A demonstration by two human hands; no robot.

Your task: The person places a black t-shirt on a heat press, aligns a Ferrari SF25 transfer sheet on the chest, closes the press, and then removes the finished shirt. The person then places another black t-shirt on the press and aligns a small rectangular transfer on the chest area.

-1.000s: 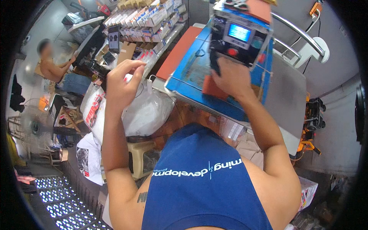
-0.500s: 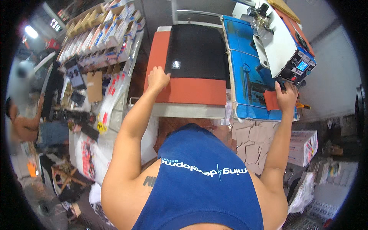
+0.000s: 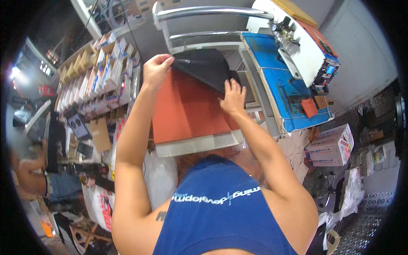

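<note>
A black flexible sheet [image 3: 202, 64], looking like cloth or thin foam, is partly lifted and bent over the red-orange pad [image 3: 182, 112]. My left hand [image 3: 156, 70] is closed in a pinch on the sheet's left corner, above the pad's far left edge. At the sheet's right end, my right hand [image 3: 234, 97] has its fingers spread, the fingertips touching or just over the black material. A whitish board edge [image 3: 199, 144] shows beneath the pad on the near side.
To the right stands a blue printing table [image 3: 293, 121] with a white machine [image 3: 289, 49] over it and a small red-orange piece [image 3: 309, 108] on top. A metal rail [image 3: 216, 12] crosses behind the pad. Boxes [image 3: 100, 68] fill the left shelf; another person [image 3: 32, 174] is far left.
The black sheet, flat before, is now lifted at its left corner and bent. My left hand has taken that corner. My right hand has come left from the machine to the sheet.
</note>
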